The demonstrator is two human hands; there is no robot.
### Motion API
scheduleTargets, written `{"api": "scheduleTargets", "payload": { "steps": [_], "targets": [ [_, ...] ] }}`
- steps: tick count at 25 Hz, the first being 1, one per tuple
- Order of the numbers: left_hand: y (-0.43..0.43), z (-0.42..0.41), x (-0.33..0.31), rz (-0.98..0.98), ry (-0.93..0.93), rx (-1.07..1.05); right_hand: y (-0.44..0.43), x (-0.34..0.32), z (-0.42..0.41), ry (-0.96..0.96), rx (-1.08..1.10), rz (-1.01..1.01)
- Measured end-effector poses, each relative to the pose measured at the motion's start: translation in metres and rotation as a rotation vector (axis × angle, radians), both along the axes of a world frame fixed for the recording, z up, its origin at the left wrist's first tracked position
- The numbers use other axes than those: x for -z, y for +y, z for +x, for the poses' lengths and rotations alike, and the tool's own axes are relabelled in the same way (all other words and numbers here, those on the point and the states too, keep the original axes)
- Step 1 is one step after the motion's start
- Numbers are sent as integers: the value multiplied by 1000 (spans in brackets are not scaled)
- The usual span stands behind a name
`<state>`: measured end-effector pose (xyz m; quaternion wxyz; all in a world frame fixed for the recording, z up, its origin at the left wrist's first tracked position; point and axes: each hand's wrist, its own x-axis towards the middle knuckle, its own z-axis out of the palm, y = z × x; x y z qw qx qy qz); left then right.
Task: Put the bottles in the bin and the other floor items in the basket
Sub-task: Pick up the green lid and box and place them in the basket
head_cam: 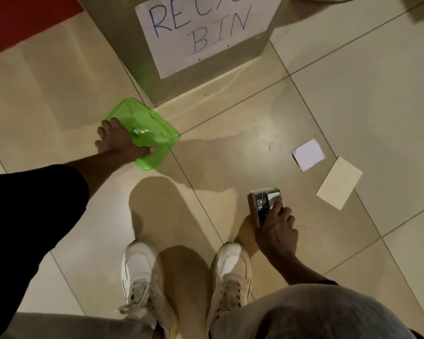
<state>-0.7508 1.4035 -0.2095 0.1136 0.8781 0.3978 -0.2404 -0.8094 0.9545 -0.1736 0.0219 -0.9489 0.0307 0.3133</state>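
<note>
A translucent green plastic tray (154, 123) lies flat on the tiled floor just in front of the bin. My left hand (119, 140) is clamped on its near left edge, thumb on top. My right hand (277, 228) grips a small dark box with a white label (263, 201), held low over the floor by my right foot. The grey bin (132, 45) stands at the top, with a paper sign that reads "BIN". A white folded card box (308, 154) and a beige card (339, 183) lie on the floor to the right. No bottle or basket is in view.
My two white shoes (184, 272) stand at the bottom centre. A red floor strip (17, 20) runs along the upper left. Beige tiles spread out to the right of the bin.
</note>
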Motion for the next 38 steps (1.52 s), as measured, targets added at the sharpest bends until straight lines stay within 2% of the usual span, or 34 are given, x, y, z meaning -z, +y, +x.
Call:
{"api": "scheduleTargets", "payload": {
  "steps": [3,7,10,12,15,17,20,26,33,38],
  "targets": [
    [7,8,6,32,37,-73,7,5,3,-29,-3,-6],
    [26,3,10,105,-8,30,14,11,10,-25,-71,-25],
    [23,-1,3,211,58,22,18,11,15,-34,-114,-20],
    [23,-7,-6,169,113,-83,21,6,19,-22,-127,-1],
    [25,-29,-34,-45,76,-198,27,-26,24,-14,-163,17],
    [20,-47,-65,-179,-29,-247,35,-62,28,-28,-178,34],
    [-2,-66,-130,-358,-152,-433,47,-133,31,-57,-175,77],
    [-78,-105,-296,-501,-232,-616,51,-308,21,-69,-183,89],
    [-143,-127,-472,-638,-229,-575,20,-505,0,-71,-111,128],
    [-164,-117,-568,-716,-247,-539,-16,-598,-13,-103,-76,96]
  ]
}}
